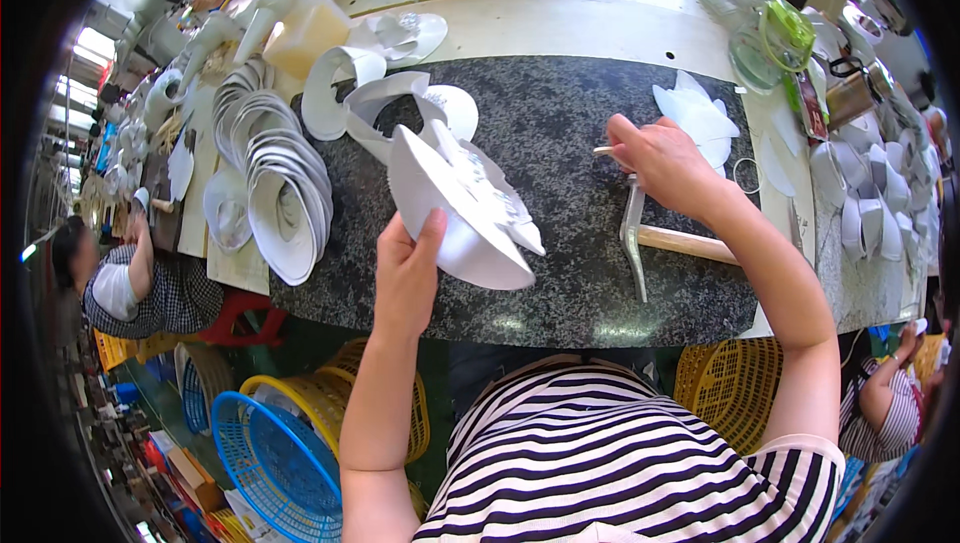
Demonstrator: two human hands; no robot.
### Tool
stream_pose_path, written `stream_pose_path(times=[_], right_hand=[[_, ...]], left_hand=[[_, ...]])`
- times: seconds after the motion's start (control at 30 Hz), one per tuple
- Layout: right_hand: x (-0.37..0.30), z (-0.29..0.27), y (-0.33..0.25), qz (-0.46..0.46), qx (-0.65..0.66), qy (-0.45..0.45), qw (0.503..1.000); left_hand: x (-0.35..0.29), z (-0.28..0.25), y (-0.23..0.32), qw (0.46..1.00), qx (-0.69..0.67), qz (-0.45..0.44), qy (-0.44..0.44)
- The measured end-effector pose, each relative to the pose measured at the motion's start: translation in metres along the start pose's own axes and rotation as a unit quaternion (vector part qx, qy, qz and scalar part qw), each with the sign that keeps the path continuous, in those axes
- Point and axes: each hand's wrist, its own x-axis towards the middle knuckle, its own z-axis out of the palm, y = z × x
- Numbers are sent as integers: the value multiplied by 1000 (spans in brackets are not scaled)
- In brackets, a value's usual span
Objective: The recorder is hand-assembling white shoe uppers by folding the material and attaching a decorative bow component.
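Observation:
My left hand (407,268) is closed on the edge of a white shoe part (455,218), with the thumb flat on its smooth face. The part is tilted above the dark work slab, and its far side carries crinkled, gathered material. My right hand (655,158) is closed around a thin pale stick (602,151), only a short end of which shows. Just below that hand lies a hammer (632,243), its wooden handle pointing right. Beyond the hand is a small pile of white cut pieces (700,118). More curved white parts (385,108) lie behind the held one.
Nested white shoe parts (285,178) stand in a stack at the left of the dark slab (560,308). A yellowish container (305,33) is behind them. Green packaging (787,35) and a metal mug (855,98) are at the right. Plastic baskets (275,463) stand below; co-workers sit nearby.

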Motion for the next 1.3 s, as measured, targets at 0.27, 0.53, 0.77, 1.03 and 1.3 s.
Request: stream_pose_path(times=[0.27,0.53,0.77,1.03,1.3], right_hand=[[-39,7,-56,97,372,52,922],[-34,35,-81,16,294,111,949],[-13,27,-43,81,430,92,894],[-42,37,-83,83,633,104,763],[-40,15,-83,100,612,99,778]], left_hand=[[-19,9,-18,992,93,58,67],[-34,30,-28,994,-24,-12,110],[-28,10,-23,988,-101,-46,111],[-45,17,14,810,488,293,139],[-36,59,4,963,257,19,-81]])
